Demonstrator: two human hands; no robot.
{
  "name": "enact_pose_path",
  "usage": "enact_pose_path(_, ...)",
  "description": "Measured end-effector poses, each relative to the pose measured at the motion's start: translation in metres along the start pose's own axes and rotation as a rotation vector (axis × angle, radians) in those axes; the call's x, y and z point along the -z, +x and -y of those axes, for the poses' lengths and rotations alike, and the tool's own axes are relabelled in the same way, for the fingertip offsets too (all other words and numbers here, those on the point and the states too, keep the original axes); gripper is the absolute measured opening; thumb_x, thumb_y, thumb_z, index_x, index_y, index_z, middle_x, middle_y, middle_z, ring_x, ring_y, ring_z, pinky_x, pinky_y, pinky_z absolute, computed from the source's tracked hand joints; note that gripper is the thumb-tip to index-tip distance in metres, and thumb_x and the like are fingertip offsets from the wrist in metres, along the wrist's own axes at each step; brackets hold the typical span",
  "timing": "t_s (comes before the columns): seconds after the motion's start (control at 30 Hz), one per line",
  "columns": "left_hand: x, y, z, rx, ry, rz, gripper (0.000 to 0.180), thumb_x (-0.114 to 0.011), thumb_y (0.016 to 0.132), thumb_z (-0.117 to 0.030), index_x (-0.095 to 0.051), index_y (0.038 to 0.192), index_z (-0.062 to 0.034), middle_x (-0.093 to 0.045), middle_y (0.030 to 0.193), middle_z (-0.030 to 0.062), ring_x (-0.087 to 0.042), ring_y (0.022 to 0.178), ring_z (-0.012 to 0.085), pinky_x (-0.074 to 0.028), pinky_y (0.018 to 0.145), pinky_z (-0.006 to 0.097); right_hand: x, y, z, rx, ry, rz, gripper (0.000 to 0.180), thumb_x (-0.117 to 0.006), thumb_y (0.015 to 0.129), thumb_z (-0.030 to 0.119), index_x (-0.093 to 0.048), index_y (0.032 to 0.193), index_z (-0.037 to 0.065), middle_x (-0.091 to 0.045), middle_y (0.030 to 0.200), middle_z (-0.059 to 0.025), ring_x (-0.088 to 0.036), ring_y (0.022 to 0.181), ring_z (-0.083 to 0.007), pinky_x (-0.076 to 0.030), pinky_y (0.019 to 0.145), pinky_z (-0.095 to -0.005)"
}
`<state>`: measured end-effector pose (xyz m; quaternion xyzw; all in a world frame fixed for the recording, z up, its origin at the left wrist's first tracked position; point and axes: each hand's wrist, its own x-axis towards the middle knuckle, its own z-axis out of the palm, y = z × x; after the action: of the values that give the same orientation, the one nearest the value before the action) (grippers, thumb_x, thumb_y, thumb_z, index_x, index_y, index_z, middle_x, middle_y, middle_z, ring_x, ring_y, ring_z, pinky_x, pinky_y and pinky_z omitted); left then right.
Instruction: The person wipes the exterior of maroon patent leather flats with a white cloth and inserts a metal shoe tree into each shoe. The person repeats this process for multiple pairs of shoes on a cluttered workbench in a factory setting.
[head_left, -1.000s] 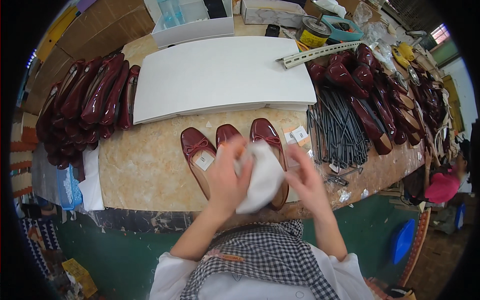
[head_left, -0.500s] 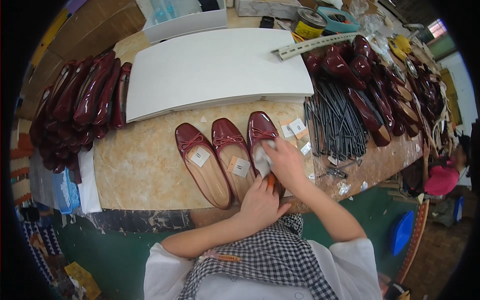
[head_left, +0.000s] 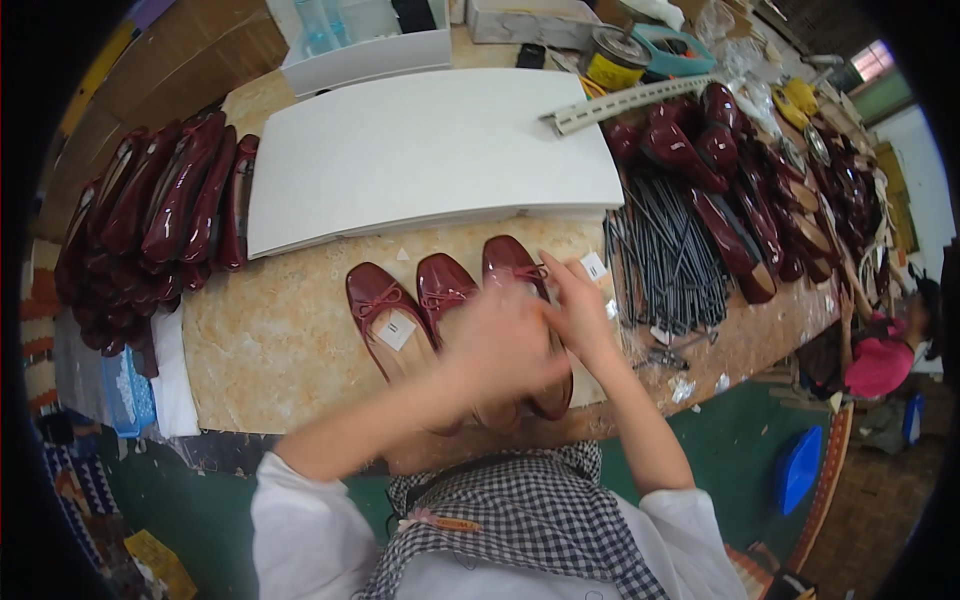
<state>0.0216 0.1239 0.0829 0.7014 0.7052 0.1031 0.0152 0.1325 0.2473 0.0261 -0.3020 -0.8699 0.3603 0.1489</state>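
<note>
Three dark red patent ballet flats with bows lie side by side, toes pointing away. The left shoe [head_left: 380, 290] has a white square tag on its insole; the middle shoe [head_left: 446, 280] is partly covered. On the right shoe [head_left: 512, 255], my right hand [head_left: 583, 312] is closed at the side edge near the bow, fingers bent. My left hand [head_left: 505, 340] is smeared by motion above the middle and right shoes, and its fingers cannot be made out. Beside my right hand lies a small white tag [head_left: 593, 265].
A stack of white sheets [head_left: 430, 140] lies behind the shoes, a pale slotted metal strip [head_left: 630, 103] across its corner. More red shoes are piled left [head_left: 170, 200] and right [head_left: 690, 140]. Thin dark rods [head_left: 665, 250] lie at the right. Another person [head_left: 880, 355] is at far right.
My left hand has risen from the right shoe's heel, up and forward. The right hand has shifted from inside the shoe to its right edge. The white wad there no longer shows.
</note>
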Motion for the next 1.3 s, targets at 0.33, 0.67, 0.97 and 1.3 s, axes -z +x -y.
enact_pose_path(0.33, -0.008, 0.048, 0.185, 0.539, -0.015, -0.347, 0.038, -0.058, 0.088, -0.034, -0.061, 0.119, -0.0116, -0.056, 0.11, 0.0193, -0.052, 0.11, 0.0349, -0.042, 0.091, 0.052, 0.029, -0.054, 0.023, -0.027, 0.321, -0.072, 0.051, -0.067, 0.085, 0.005, -0.052, 0.134, 0.006, -0.056, 0.113, -0.0107, -0.057, 0.091, -0.0172, -0.049, 0.08, -0.0281)
enact_pose_path(0.67, 0.043, -0.042, 0.01, -0.092, -0.605, -0.587, 0.026, -0.072, 0.069, -0.019, -0.069, 0.094, -0.0092, -0.063, 0.119, 0.0125, -0.062, 0.108, 0.0269, -0.046, 0.095, 0.046, 0.024, -0.058, 0.09, -0.748, 1.52, 0.162, 0.057, -0.056, 0.094, 0.016, -0.033, 0.146, 0.007, -0.044, 0.141, -0.0128, -0.052, 0.122, -0.0228, -0.048, 0.098, -0.0365)
enact_pose_path(0.97, -0.015, -0.065, 0.017, 0.505, -1.066, -0.505, 0.042, -0.047, 0.094, -0.013, -0.045, 0.134, -0.0017, -0.057, 0.119, 0.0153, -0.059, 0.103, 0.023, -0.047, 0.088, 0.036, 0.003, -0.041, 0.112, 0.546, 0.094, 0.172, 0.074, -0.066, 0.08, 0.003, -0.032, 0.146, 0.004, -0.043, 0.144, -0.0131, -0.043, 0.132, -0.0239, -0.037, 0.108, -0.0394)
enact_pose_path(1.3, -0.042, -0.096, -0.049, 0.276, -0.217, -0.081, 0.043, -0.06, 0.082, -0.031, -0.065, 0.103, 0.0057, -0.064, 0.092, 0.0214, -0.061, 0.094, 0.0352, -0.042, 0.098, 0.043, -0.042, -0.015, 0.069, 0.48, -0.369, 0.206, 0.024, -0.067, 0.067, 0.004, -0.068, 0.092, 0.005, -0.055, 0.087, -0.0081, -0.059, 0.089, -0.0242, -0.049, 0.077, -0.0367)
